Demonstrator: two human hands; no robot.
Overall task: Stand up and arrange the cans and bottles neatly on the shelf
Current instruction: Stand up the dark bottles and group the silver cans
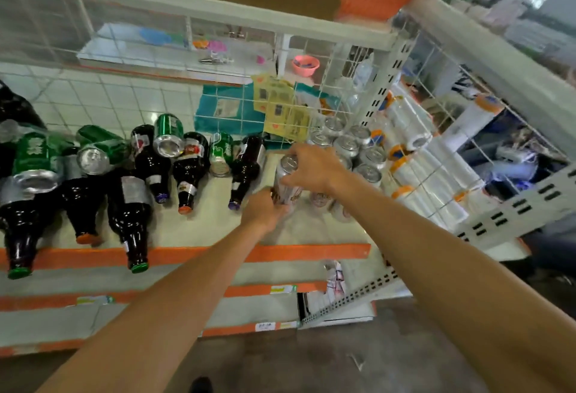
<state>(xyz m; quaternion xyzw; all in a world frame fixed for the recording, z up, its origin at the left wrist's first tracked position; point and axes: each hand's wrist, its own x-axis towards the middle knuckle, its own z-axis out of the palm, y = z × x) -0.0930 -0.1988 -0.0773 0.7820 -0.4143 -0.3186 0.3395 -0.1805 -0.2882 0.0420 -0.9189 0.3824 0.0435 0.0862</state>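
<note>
So both hands are on one silver can [287, 179] just right of the middle of the frame. The right hand [314, 168] has its fingers curled over the can's upper end and the left hand [263, 210] is wrapped round the lower end, so it's gripped from both ends. Can't really tell if its base is touching the shelf [311, 232], since the left hand covers that bit. The can is right beside a cluster of upright silver cans [352, 146], which are packed together to its right against the wire grid [330, 93] at the end of the shelf. Everything left of the hands is a mess: dark glass bottles [190, 171] lie on their sides with their caps pointing toward the orange front edge, and a couple at far left poke out over it. Green cans [170, 136] are tipped over among and on top of them, ends facing the camera. Some yellow paper tags [280, 108] hang on the grid above the hands. There's a pink bowl [305, 65] visible through the mesh in the upper middle, and rolls of clear wrap [408, 130] are stacked past the grid on the right side of the frame.
</note>
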